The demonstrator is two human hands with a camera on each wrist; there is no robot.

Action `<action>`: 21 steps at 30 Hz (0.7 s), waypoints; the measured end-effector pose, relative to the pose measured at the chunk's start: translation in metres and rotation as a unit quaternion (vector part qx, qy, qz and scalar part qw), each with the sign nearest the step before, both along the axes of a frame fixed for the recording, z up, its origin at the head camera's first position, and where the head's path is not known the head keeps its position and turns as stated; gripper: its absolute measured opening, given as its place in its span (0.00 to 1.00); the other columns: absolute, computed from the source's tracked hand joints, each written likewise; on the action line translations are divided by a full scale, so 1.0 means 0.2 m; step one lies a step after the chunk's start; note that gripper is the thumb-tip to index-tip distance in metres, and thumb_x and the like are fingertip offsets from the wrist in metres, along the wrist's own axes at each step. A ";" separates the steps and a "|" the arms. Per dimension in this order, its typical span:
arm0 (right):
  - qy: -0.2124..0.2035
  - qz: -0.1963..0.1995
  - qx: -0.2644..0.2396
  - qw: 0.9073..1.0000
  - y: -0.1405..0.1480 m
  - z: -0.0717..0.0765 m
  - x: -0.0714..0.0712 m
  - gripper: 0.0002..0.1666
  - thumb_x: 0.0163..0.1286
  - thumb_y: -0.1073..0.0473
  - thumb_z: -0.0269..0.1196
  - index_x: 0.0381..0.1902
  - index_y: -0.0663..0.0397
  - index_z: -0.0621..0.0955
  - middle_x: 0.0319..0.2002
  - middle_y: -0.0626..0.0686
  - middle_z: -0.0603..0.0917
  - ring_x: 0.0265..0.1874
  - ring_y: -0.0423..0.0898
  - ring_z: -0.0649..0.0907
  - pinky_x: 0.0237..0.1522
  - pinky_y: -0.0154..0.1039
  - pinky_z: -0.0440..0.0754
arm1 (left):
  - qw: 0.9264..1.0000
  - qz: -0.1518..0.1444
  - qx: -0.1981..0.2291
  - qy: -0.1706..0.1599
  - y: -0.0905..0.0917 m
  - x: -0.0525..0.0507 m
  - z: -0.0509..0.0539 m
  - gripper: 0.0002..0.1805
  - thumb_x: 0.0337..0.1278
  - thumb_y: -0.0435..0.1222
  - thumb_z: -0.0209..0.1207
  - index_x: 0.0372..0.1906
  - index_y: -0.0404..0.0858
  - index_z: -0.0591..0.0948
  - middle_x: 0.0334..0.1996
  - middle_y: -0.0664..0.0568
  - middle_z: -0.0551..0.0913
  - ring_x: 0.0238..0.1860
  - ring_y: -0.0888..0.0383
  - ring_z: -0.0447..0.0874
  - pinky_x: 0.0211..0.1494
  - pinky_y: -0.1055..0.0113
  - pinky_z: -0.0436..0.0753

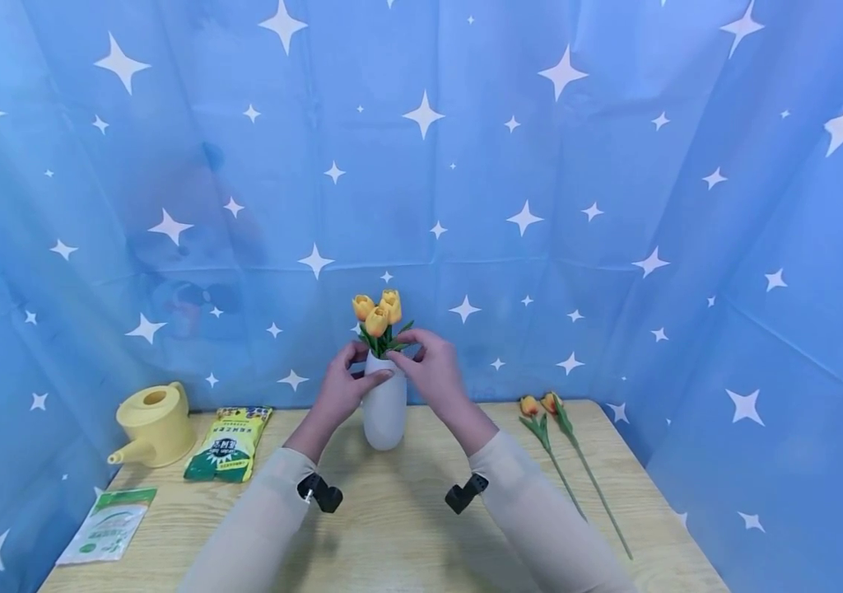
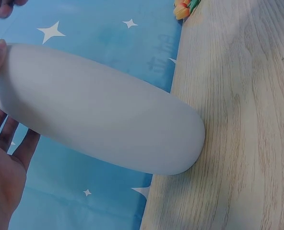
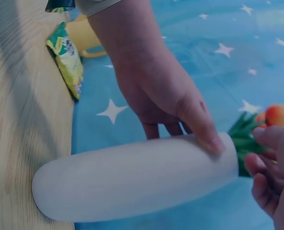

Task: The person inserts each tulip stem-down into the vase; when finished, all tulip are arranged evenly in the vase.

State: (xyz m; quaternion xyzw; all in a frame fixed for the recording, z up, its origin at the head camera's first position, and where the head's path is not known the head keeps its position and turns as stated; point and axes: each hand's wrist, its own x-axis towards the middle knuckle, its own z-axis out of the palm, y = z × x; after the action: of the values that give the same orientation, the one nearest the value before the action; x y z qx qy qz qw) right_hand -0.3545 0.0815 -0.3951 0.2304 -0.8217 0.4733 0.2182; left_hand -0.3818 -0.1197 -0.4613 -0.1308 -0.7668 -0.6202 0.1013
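The white vase (image 1: 384, 412) stands upright on the counter (image 1: 392, 527), at the far side and around the middle. The left hand (image 1: 342, 389) grips it just below the rim, with the thumb on the near side and the other fingers behind. Three yellow tulips (image 1: 377, 322) stand in the vase. The right hand (image 1: 434, 368) is at their green leaves (image 3: 245, 146), above the rim; its fingers are bent and partly open, but I cannot tell if they pinch a leaf. Two orange tulips (image 1: 529, 405) lie at the right. At the left are a can (image 1: 158, 428), a bag (image 1: 227, 445) and, nearer, a packet (image 1: 112, 525).
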 end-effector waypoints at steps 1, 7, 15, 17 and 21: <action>-0.003 -0.002 -0.005 1.000 0.03 -0.01 0.01 0.13 0.75 0.58 0.77 0.53 0.54 0.90 0.49 0.51 0.92 0.25 0.42 0.84 0.28 0.38 0.86 | 1.000 -0.001 0.000 0.000 0.00 0.00 0.00 0.32 0.63 0.53 0.80 0.64 0.46 0.79 0.64 0.47 0.82 0.69 0.42 0.79 0.72 0.39 0.82; -0.050 -0.030 -0.029 0.998 0.23 -0.07 0.08 0.09 0.76 0.58 0.76 0.50 0.51 0.90 0.45 0.49 0.91 0.27 0.48 0.87 0.26 0.39 0.86 | 1.000 0.003 0.000 0.002 0.00 0.00 0.00 0.33 0.62 0.53 0.80 0.65 0.44 0.79 0.64 0.46 0.81 0.70 0.41 0.78 0.73 0.39 0.81; -0.104 -0.100 0.015 0.989 0.61 -0.27 0.13 0.12 0.75 0.58 0.76 0.53 0.53 0.89 0.44 0.52 0.91 0.28 0.46 0.86 0.28 0.38 0.86 | 1.000 0.005 -0.002 -0.001 0.00 0.00 0.00 0.32 0.63 0.52 0.80 0.63 0.44 0.79 0.64 0.46 0.81 0.70 0.40 0.78 0.74 0.39 0.81; -0.122 -0.114 0.020 0.986 0.71 -0.33 0.14 0.13 0.76 0.58 0.76 0.53 0.54 0.89 0.44 0.52 0.90 0.29 0.46 0.86 0.29 0.39 0.87 | 1.000 0.008 -0.003 0.000 0.00 0.00 -0.01 0.31 0.63 0.51 0.80 0.63 0.44 0.80 0.63 0.46 0.82 0.70 0.41 0.78 0.73 0.40 0.81; -0.138 -0.139 0.021 0.980 0.90 -0.46 0.13 0.14 0.76 0.59 0.75 0.55 0.58 0.87 0.44 0.54 0.88 0.31 0.46 0.85 0.30 0.37 0.87 | 1.000 0.011 -0.005 0.001 0.00 -0.01 -0.01 0.31 0.63 0.51 0.80 0.63 0.44 0.80 0.63 0.46 0.82 0.69 0.42 0.79 0.73 0.40 0.81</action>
State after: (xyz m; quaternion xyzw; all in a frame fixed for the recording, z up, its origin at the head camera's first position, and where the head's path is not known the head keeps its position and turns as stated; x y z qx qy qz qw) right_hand -0.3280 0.2620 -0.4873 0.0508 -0.8779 0.4481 0.1610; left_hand -0.3831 -0.1198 -0.4629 -0.1236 -0.7711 -0.6151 0.1081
